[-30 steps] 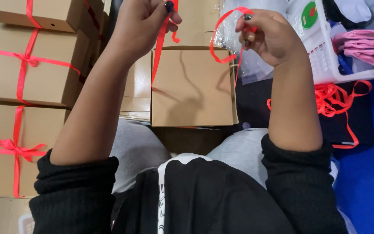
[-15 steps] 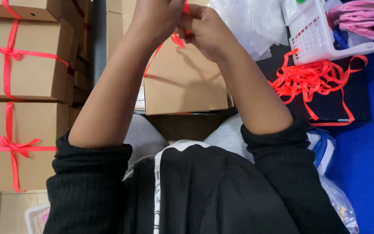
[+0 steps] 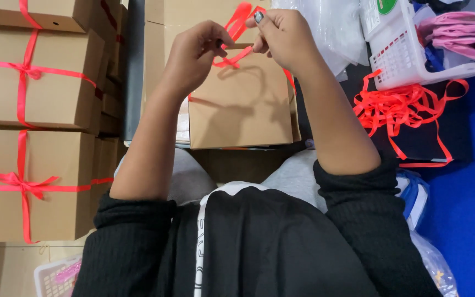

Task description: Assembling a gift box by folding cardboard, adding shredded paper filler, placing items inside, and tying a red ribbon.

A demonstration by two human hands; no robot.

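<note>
Head view, containers: The white slatted basket [image 3: 408,52] at your upper right holds folded pink material [image 3: 460,36]; its top is cut off by the frame edge. A second pale basket [image 3: 56,275] at the lower left shows only one corner, with something pink inside that is too small to identify.

Head view, boxes: Two closed brown boxes [image 3: 34,82] at your left are each tied with red ribbon in a cross and bow. Their contents are not visible.

Head view, hidden parts: Your black sleeves and torso cover the lower centre. The knot area is partly screened by your fingers, so you cannot tell how far the tie has progressed.

Head view, task item: The red ribbon [image 3: 236,33] sits at the top edge of the plain brown box [image 3: 240,102] directly in front of you, above your lap. It is flat, bright and looped upward.

Head view, left hand [image 3: 196,55]: Fingers closed narrowly, pinching the ribbon.

Head view, right hand [image 3: 284,36]: Fingers pinched on the ribbon loop, just beside the left hand.

Head view, spare stock: A loose tangle of red ribbon [image 3: 402,107] lies on the dark surface below the white basket.
</note>
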